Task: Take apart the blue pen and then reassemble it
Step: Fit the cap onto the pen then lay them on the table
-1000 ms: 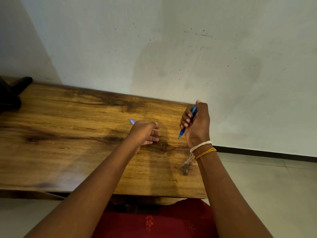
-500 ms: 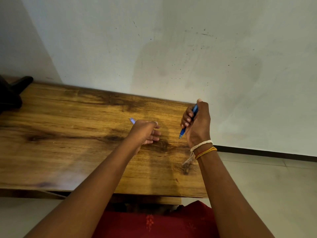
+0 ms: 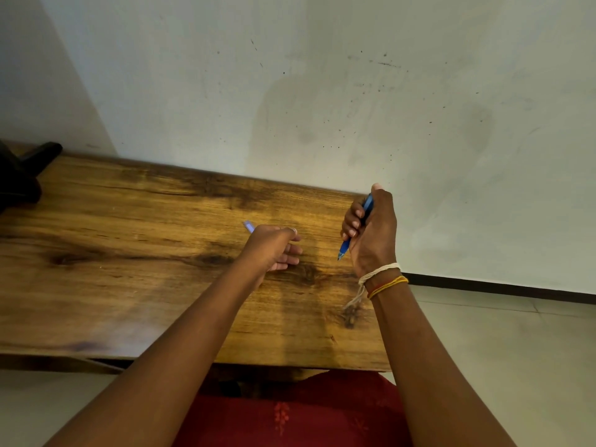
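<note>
My right hand [image 3: 371, 230] is closed in a fist around the blue pen body [image 3: 345, 246], held upright with its pointed tip down, a little above the wooden table [image 3: 129, 253]. The pen's upper end shows blue by my thumb. My left hand [image 3: 274, 246] rests on the table to the left, fingers curled. A small pale blue pen part [image 3: 248, 226] pokes out behind its knuckles; how the hand holds it is hidden. The two hands are apart.
A dark object [image 3: 22, 175] sits at the table's far left corner. A white wall stands right behind the table. Tiled floor lies to the right, and my red clothing [image 3: 290, 414] is below the table's front edge.
</note>
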